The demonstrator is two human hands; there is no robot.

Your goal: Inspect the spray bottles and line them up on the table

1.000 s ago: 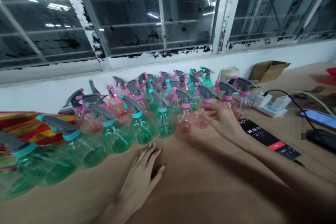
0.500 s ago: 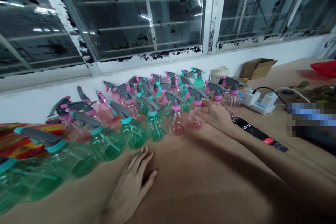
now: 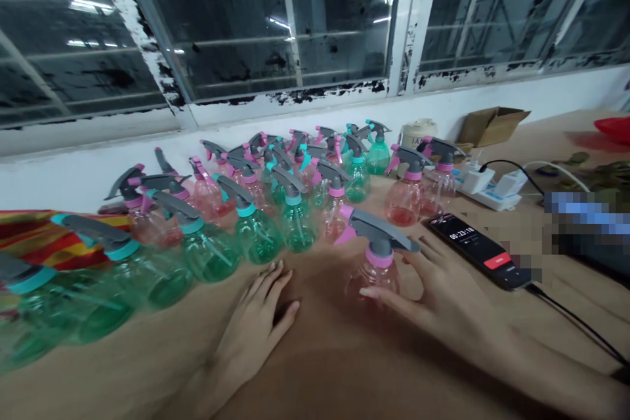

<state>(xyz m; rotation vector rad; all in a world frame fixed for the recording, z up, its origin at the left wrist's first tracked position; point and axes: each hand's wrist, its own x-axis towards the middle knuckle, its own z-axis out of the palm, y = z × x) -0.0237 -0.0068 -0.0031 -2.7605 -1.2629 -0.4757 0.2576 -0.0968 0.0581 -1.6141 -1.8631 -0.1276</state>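
Observation:
My right hand [image 3: 433, 289] grips a clear pink spray bottle [image 3: 371, 275] by its round body, thumb across the front. That bottle has a grey trigger head with a pink collar and nozzle; it is upright, in front of the others. Palm down on the table, my left hand [image 3: 258, 321] lies with its fingers stretched out and nothing in it. Its fingertips are close to a green spray bottle [image 3: 258, 236] and another green spray bottle [image 3: 298, 226]. Two pink bottles, one a pink spray bottle [image 3: 403, 200], stand behind my right hand.
A phone [image 3: 475, 252] on a cable lies right of my right hand. Behind it are a power strip [image 3: 492, 195] with plugs and an open cardboard box [image 3: 492, 126]. Striped cloth [image 3: 34, 230] lies at the left. Many more bottles line the wall under the windows.
My right hand has drawn a pink spray bottle out of the group toward me, uncovering the phone. My left hand stays flat in nearly the same place. The view has shifted slightly.

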